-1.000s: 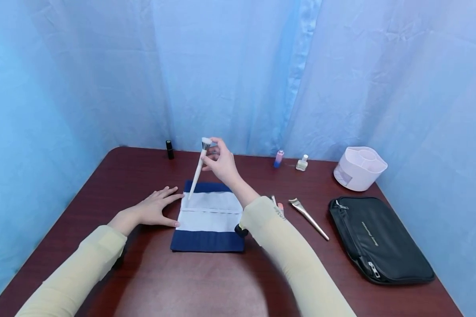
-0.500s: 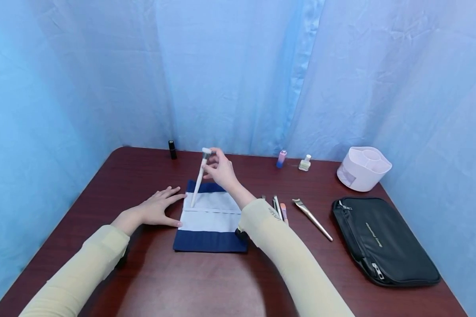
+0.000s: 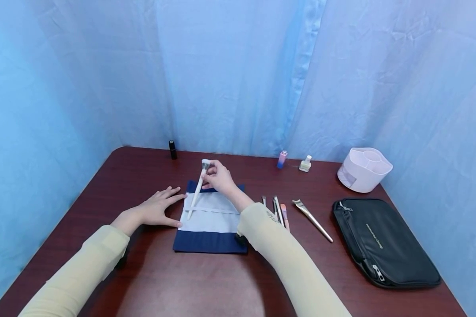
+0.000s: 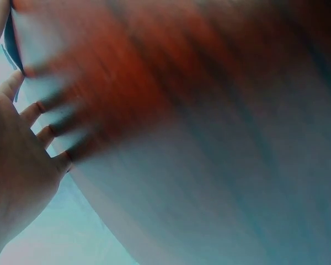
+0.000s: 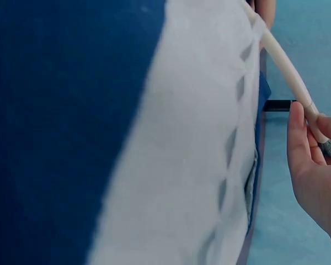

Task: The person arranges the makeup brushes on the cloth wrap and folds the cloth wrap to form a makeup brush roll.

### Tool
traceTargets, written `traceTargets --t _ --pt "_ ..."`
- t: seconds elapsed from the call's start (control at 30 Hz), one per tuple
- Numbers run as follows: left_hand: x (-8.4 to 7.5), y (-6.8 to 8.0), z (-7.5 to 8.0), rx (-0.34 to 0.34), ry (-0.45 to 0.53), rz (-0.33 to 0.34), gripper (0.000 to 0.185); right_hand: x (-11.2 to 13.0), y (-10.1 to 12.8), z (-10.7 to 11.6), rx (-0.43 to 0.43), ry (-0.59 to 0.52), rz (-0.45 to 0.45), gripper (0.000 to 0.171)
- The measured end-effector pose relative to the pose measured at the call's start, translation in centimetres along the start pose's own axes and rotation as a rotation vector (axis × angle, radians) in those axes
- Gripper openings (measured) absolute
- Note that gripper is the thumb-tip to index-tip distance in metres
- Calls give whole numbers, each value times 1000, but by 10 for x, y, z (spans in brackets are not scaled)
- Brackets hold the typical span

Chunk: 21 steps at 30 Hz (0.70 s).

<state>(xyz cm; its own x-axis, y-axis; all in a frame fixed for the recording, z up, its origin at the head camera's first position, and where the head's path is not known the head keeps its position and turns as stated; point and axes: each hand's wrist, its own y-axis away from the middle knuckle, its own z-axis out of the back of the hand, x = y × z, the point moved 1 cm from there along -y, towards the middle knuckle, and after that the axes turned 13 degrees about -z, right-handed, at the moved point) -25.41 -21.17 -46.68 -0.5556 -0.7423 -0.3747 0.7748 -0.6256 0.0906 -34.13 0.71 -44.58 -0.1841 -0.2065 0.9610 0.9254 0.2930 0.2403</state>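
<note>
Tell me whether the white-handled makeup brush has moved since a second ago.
Yes. The white-handled makeup brush has come down and toward the person, its tip now further into the blue-and-white fabric brush roll, pinched by the right hand.

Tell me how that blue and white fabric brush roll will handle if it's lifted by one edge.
The brush roll lies flat on the table like thin cloth, so it would probably droop. The left hand presses its edge, which suggests it slides easily. The white brush, pinched by the right hand, looks only partly in a slot, so it might slip out.

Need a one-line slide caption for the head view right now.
Right hand slides a white makeup brush into the blue brush roll; left hand lies flat beside the roll's edge.
</note>
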Motion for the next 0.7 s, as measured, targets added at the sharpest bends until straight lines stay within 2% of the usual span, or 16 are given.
traceTargets --t 0.2,0.37,0.7 --pt "0 0 0 1 -12 -16 97 -7 4 -4 27 135 -58 45" --pt "1 0 -1 5 -24 -23 98 -8 11 -5 46 272 -69 44" --pt "1 0 0 11 -15 -13 97 -12 10 -4 86 286 -72 40"
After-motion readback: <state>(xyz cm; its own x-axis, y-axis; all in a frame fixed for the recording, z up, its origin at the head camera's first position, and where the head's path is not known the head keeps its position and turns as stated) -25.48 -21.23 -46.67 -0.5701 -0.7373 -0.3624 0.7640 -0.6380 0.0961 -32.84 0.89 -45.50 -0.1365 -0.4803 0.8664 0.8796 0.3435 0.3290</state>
